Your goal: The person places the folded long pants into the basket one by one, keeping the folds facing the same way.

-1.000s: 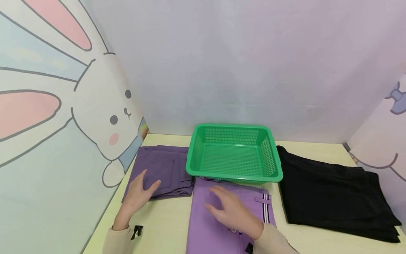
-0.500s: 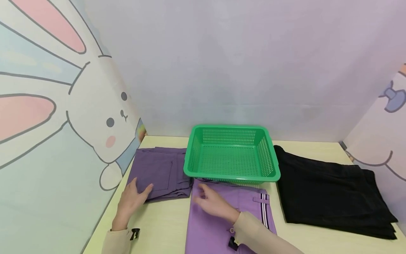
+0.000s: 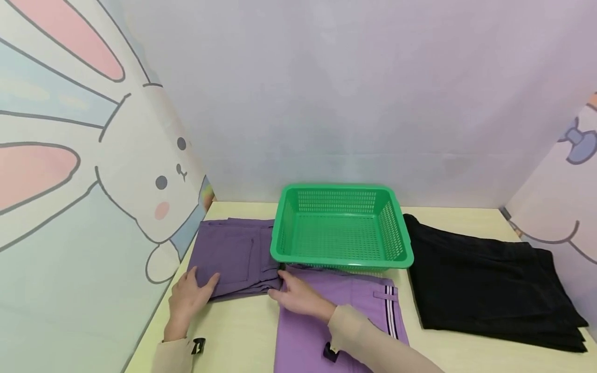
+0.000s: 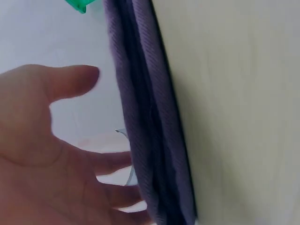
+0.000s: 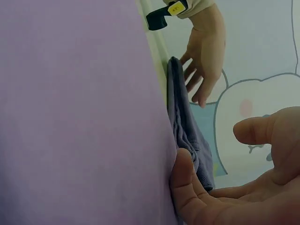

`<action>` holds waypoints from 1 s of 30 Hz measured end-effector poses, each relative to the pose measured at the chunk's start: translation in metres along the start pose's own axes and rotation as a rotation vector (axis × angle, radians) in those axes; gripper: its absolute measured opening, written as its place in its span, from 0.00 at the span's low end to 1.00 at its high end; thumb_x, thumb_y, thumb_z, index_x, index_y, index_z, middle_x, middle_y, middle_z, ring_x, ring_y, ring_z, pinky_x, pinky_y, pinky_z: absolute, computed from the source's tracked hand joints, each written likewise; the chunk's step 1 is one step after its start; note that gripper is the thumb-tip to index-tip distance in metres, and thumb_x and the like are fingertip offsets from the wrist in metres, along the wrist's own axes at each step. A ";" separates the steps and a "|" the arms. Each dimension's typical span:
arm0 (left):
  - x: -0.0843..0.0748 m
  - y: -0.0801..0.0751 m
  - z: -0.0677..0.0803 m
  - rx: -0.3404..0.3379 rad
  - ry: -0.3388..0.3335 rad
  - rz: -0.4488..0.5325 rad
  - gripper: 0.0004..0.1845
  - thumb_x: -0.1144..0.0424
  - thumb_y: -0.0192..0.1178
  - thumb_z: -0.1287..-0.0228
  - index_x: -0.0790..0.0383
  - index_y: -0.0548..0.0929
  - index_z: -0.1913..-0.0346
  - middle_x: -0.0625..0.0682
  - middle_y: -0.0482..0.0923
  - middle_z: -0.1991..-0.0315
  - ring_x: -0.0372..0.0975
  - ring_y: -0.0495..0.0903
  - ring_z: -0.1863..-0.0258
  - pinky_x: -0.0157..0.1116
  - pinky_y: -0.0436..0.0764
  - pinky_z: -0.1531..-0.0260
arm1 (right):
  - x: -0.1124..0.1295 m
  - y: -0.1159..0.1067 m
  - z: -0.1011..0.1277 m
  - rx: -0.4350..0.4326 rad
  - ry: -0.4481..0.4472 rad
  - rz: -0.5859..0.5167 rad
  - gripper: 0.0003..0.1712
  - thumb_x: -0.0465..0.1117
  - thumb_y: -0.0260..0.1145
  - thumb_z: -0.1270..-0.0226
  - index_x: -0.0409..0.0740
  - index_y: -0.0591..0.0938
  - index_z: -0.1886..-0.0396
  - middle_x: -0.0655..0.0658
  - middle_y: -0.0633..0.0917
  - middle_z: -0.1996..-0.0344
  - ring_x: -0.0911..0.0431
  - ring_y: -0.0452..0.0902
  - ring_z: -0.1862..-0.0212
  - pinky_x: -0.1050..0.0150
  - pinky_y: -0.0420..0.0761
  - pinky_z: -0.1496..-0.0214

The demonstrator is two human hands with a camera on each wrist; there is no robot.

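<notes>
Folded dark purple trousers [image 3: 228, 256] with a pocket seam lie at the left of the table. My left hand [image 3: 186, 295] is at their front left corner, thumb and fingers spread. In the left wrist view the fingertips reach the side of the folded layers [image 4: 154, 117], while the thumb stands apart. My right hand [image 3: 298, 295] reaches over the light purple trousers [image 3: 305, 336] to the right edge of the dark pair. Its thumb is held away from the fingers in the right wrist view, the fingers right at the dark fabric [image 5: 187, 136].
A green plastic basket [image 3: 340, 261] stands behind the light purple trousers, its inside bare. Folded black trousers [image 3: 485, 290] lie at the right. Printed rabbit walls [image 3: 149, 155] and a pale back wall [image 3: 354, 103] enclose the yellowish table [image 3: 238, 336].
My right hand has moved left across the light purple trousers to the edge of the dark purple pair. My left hand has come slightly down and left to their corner.
</notes>
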State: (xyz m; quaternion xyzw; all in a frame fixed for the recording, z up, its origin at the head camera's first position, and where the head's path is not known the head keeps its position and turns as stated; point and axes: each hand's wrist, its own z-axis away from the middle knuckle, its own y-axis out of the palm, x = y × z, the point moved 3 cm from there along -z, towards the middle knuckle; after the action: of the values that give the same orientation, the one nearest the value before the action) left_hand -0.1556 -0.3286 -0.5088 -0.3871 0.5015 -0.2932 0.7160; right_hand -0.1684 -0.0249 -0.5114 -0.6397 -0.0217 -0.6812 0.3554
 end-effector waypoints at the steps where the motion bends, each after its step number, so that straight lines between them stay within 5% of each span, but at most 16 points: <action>1: 0.002 0.000 0.000 0.000 -0.006 0.003 0.53 0.34 0.52 0.22 0.76 0.51 0.17 0.82 0.49 0.21 0.80 0.52 0.25 0.78 0.57 0.30 | 0.000 0.000 -0.002 0.007 0.004 -0.011 0.47 0.55 0.63 0.23 0.30 0.62 0.18 0.28 0.80 0.32 0.37 0.85 0.40 0.40 0.79 0.31; 5: 0.009 -0.002 -0.003 -0.011 -0.023 0.010 0.53 0.34 0.51 0.21 0.77 0.50 0.17 0.81 0.49 0.21 0.80 0.55 0.26 0.77 0.61 0.31 | 0.004 -0.003 -0.007 -0.002 0.027 -0.041 0.49 0.55 0.63 0.23 0.30 0.58 0.16 0.31 0.82 0.33 0.42 0.88 0.51 0.43 0.82 0.35; 10: 0.010 -0.004 -0.004 -0.024 -0.033 -0.017 0.51 0.35 0.50 0.20 0.78 0.52 0.18 0.83 0.55 0.23 0.80 0.61 0.29 0.75 0.67 0.33 | 0.012 -0.003 -0.008 -0.078 0.030 0.086 0.46 0.54 0.65 0.25 0.30 0.63 0.19 0.28 0.75 0.27 0.36 0.72 0.25 0.40 0.74 0.24; 15: 0.016 -0.006 -0.003 -0.045 -0.056 -0.041 0.49 0.38 0.49 0.19 0.80 0.53 0.19 0.85 0.59 0.27 0.80 0.64 0.31 0.74 0.69 0.35 | 0.023 0.005 -0.008 -0.082 0.070 0.089 0.52 0.54 0.66 0.25 0.28 0.56 0.16 0.24 0.64 0.20 0.33 0.62 0.19 0.38 0.69 0.20; 17: 0.020 -0.007 -0.003 -0.042 -0.070 -0.031 0.49 0.38 0.47 0.19 0.81 0.52 0.20 0.86 0.59 0.27 0.79 0.64 0.31 0.74 0.70 0.35 | 0.023 0.008 -0.013 -0.073 0.071 0.041 0.50 0.54 0.66 0.26 0.27 0.59 0.18 0.25 0.78 0.31 0.36 0.79 0.31 0.43 0.81 0.31; 19: 0.025 -0.009 -0.003 -0.031 -0.081 -0.010 0.51 0.36 0.45 0.19 0.84 0.52 0.21 0.86 0.59 0.27 0.79 0.65 0.31 0.73 0.69 0.34 | 0.020 0.009 -0.019 -0.050 0.094 -0.034 0.35 0.54 0.65 0.25 0.29 0.75 0.33 0.35 0.89 0.55 0.45 0.89 0.55 0.51 0.86 0.53; 22: 0.031 -0.009 -0.003 -0.004 -0.077 0.025 0.51 0.37 0.43 0.17 0.87 0.53 0.23 0.87 0.59 0.27 0.78 0.65 0.30 0.71 0.68 0.31 | 0.011 0.010 -0.027 -0.030 0.146 -0.162 0.17 0.52 0.66 0.26 0.44 0.77 0.68 0.52 0.73 0.88 0.58 0.68 0.85 0.64 0.69 0.78; 25: 0.035 -0.010 -0.003 0.022 -0.061 0.054 0.48 0.39 0.41 0.15 0.88 0.55 0.24 0.86 0.58 0.27 0.78 0.63 0.29 0.70 0.66 0.28 | 0.005 0.010 -0.031 -0.017 0.237 -0.315 0.21 0.53 0.65 0.25 0.48 0.72 0.76 0.54 0.67 0.90 0.60 0.61 0.86 0.67 0.64 0.80; 30: 0.036 -0.012 -0.004 0.030 -0.038 0.099 0.43 0.45 0.42 0.14 0.86 0.55 0.23 0.86 0.57 0.26 0.77 0.60 0.27 0.68 0.63 0.25 | 0.004 0.012 -0.037 0.011 0.314 -0.428 0.25 0.59 0.61 0.21 0.42 0.80 0.67 0.50 0.76 0.81 0.59 0.65 0.83 0.66 0.72 0.77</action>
State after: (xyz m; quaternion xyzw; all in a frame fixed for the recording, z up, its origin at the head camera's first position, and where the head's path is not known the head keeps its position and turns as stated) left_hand -0.1483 -0.3653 -0.5175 -0.3565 0.5017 -0.2578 0.7448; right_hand -0.1934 -0.0534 -0.5200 -0.5052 -0.1049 -0.8316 0.2056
